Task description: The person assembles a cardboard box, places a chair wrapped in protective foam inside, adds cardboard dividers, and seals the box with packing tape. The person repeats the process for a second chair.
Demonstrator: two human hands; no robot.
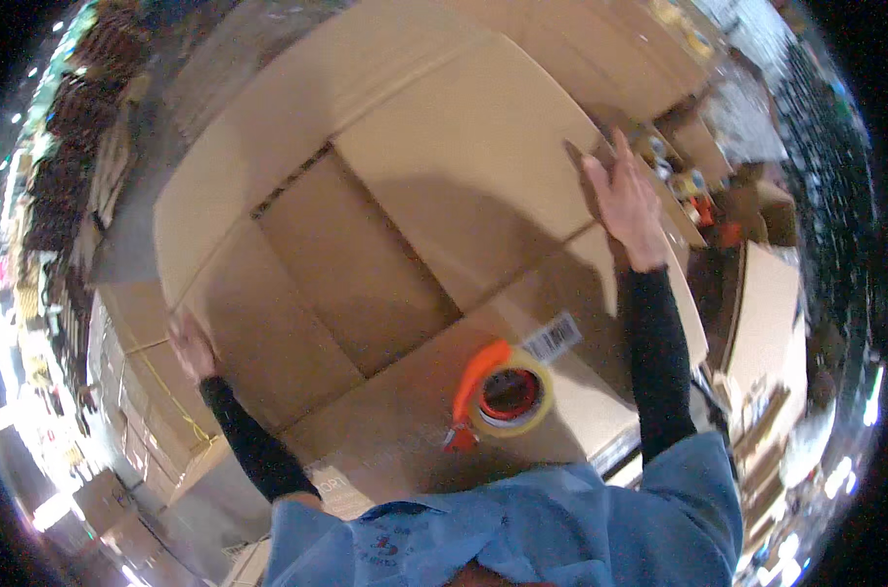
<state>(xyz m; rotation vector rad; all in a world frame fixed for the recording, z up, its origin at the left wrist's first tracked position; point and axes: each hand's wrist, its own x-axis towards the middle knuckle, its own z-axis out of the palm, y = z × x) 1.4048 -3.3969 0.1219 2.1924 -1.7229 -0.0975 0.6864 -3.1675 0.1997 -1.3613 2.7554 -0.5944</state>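
Note:
A large cardboard box (444,147) lies in front of me, its flaps folded inward around a rectangular gap (356,259) in the middle that shows brown cardboard below. My right hand (628,210) is at the box's right edge, fingers spread and nothing held. At the left edge is my left hand (192,349), its fingers stretched along the cardboard and partly blurred. An orange tape dispenser (478,377) with a roll of yellowish tape (542,396) rests on the near flap, between my arms. Beside it a white barcode label (554,338) is stuck to the flap.
Another brown carton (610,59) stands beyond the box at the far right. Tape rolls (693,191) sit in a carton past my right hand. More cartons (160,391) are at the left, one with a yellow strap. An upright cardboard piece (765,303) stands at the right.

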